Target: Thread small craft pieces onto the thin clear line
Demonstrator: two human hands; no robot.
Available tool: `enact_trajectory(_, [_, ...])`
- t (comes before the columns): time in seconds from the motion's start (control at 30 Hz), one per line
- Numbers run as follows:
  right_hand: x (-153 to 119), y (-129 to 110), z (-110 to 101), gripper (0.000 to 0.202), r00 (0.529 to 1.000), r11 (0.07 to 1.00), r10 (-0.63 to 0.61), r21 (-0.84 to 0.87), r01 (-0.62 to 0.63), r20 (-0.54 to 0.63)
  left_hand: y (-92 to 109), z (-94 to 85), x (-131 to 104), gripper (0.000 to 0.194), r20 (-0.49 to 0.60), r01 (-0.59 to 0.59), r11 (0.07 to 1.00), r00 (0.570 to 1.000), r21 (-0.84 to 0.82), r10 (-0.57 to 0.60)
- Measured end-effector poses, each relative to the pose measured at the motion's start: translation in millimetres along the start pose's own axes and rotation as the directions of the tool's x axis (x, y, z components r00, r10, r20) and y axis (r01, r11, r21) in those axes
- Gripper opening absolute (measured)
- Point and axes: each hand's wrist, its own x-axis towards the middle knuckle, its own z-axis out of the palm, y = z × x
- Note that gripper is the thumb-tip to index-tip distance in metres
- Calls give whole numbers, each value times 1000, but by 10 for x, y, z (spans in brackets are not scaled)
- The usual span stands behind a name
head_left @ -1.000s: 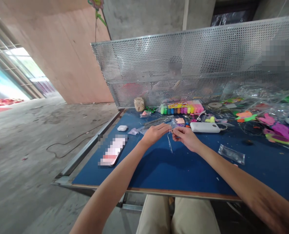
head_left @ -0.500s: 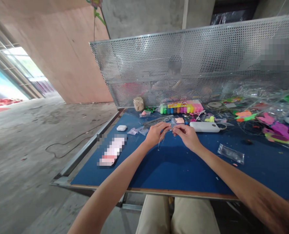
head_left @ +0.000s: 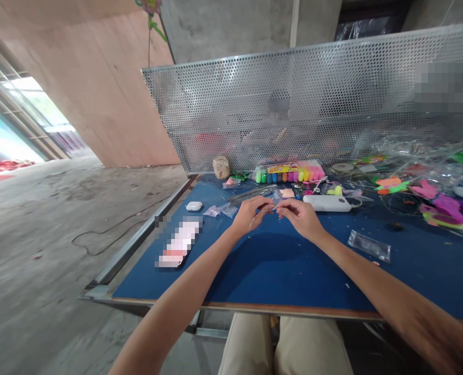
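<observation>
Head view: where are your hands, and what do they hold?

"Above the blue table [head_left: 270, 281], nearly meeting. My left hand [head_left: 250, 214] pinches a thin strand [head_left: 253, 223], and my right hand [head_left: 302, 217] pinches at it too, fingertip to fingertip. A loose length curves down by my left palm."

"What lies around them?"

"Just beyond my fingertips, a peach piece [head_left: 287, 193]. Beside my right hand, a white power bank [head_left: 327, 203]; behind my left, thin rods [head_left: 254, 194]. Further left, a small white case [head_left: 194, 206]."
</observation>
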Motion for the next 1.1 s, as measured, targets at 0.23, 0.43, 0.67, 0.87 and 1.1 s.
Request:
enact_trajectory(0.23, [3,18,-21,24,999,999,30,37,-31,19,9,-63,-5,26,75,-36,999,997,28,34])
enact_trajectory(0.43, [-12,16,20,21,1000,1000,9,22,-9,-27,0,-193,35,27,186,-101,989,979,107,80])
enact_trajectory(0.67, [-27,-53,12,19,1000,1000,-5,-11,5,30,53,-214,26,24,231,82,995,971,-53,-68])
enact_trajectory(0.87, [-11,-56,3,20,1000,1000,-4,-16,5,24,68,-174,18,26,314,257,921,936,-293,-162])
enact_trajectory(1.1, [-27,-33,37,17,999,998,-43,-55,43,-15,78,-207,35,33,421,364,863,884,-350,-202])
